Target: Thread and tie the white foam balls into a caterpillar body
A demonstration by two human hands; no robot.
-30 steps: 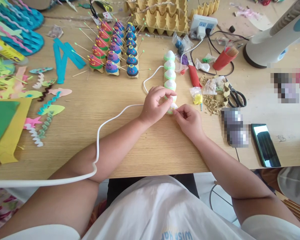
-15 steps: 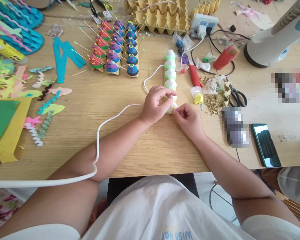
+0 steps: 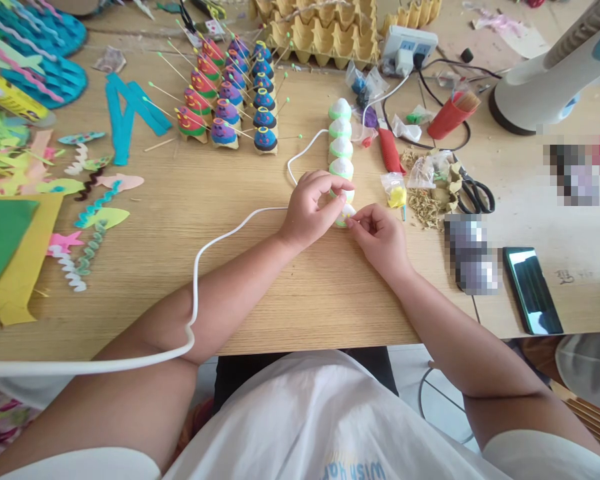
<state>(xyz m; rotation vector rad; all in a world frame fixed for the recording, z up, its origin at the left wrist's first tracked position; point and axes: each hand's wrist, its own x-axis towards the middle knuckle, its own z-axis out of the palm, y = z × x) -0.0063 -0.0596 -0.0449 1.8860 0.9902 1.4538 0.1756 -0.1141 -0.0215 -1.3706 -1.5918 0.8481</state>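
A strip of egg-carton cups point(image 3: 341, 148), covered with white and light green clay, lies lengthwise away from me. My left hand point(image 3: 316, 205) is curled around its near end from the left, with the thumb and fingers by the nearest domes. At the right of the front dome, my right hand point(image 3: 381, 239) has thumb and index finger pinched together. Whatever is between those fingertips is too small to make out. Small yellow specks show on the front white dome point(image 3: 348, 211), which is partly hidden by my fingers.
Painted egg-carton strips point(image 3: 225, 110) with pins stand behind left. Right of the strip lie a yellow clay packet point(image 3: 396, 195), shavings point(image 3: 425, 208), scissors point(image 3: 476, 193) and a phone point(image 3: 533, 290). A white cable point(image 3: 196, 267) crosses my left forearm. Paper cutouts point(image 3: 87, 220) lie left.
My right fingertips have shifted slightly right on the front dome, and more of its yellow specks show. My left hand stays in place.
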